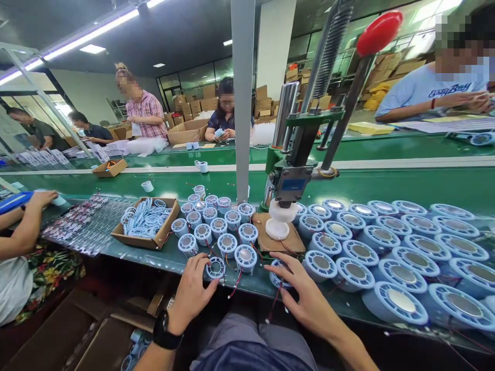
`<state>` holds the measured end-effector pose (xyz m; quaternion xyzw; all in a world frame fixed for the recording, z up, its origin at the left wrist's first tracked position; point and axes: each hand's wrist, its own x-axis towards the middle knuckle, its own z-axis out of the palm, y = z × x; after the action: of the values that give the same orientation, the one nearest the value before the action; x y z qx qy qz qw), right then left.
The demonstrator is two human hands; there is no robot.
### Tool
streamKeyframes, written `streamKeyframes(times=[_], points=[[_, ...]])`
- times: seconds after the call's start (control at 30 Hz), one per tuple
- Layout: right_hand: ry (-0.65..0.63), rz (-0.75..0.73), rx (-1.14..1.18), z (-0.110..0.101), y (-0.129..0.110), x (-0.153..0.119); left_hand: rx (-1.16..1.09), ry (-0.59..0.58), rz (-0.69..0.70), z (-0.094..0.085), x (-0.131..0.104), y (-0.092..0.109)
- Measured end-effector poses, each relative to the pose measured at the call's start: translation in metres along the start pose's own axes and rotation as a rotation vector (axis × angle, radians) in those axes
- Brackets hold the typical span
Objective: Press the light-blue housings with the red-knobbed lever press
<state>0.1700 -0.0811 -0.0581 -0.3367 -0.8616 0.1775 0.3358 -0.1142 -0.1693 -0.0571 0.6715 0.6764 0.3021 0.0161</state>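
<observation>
My left hand, with a black watch on its wrist, curls its fingers and thumb round a light-blue round housing at the table's front edge. To the right, my right hand has thumb and fingers about another light-blue housing, partly hidden under the fingers. A thin wire with a white connector dangles below it. Between my hands stands a housing with a grey disc on top. Behind is a hand press with a red lever knob; its white pad rests above a white disc on a brown board.
Several wired housings stand left of the press, and many more crowd the right. A cardboard box holds light-blue rings. A grey post rises beyond. Co-workers sit across the green conveyor; another person's arm reaches in at left.
</observation>
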Motion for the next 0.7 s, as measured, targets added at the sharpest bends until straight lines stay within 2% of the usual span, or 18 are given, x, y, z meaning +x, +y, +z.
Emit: streamKeyframes(times=[0.1,0.2,0.33,0.5,0.63,0.7], points=[[0.122,0.077,0.054,0.013,-0.002,-0.005,0.079,0.034,-0.108,0.010,0.004,0.005],[0.207,0.131,0.087,0.022,0.002,-0.005,0.049,-0.006,-0.112,0.012,0.006,0.003],[0.238,0.120,0.098,0.026,0.007,-0.004,0.030,-0.044,-0.066,0.010,0.003,0.001],[0.269,0.086,0.089,0.026,0.008,-0.006,0.081,0.029,-0.151,0.017,0.006,0.006],[0.266,0.093,0.082,0.025,0.008,-0.006,-0.054,-0.018,-0.101,0.006,0.002,-0.001],[0.283,0.127,0.083,0.024,0.007,-0.006,-0.118,0.030,-0.118,-0.007,-0.008,-0.003]])
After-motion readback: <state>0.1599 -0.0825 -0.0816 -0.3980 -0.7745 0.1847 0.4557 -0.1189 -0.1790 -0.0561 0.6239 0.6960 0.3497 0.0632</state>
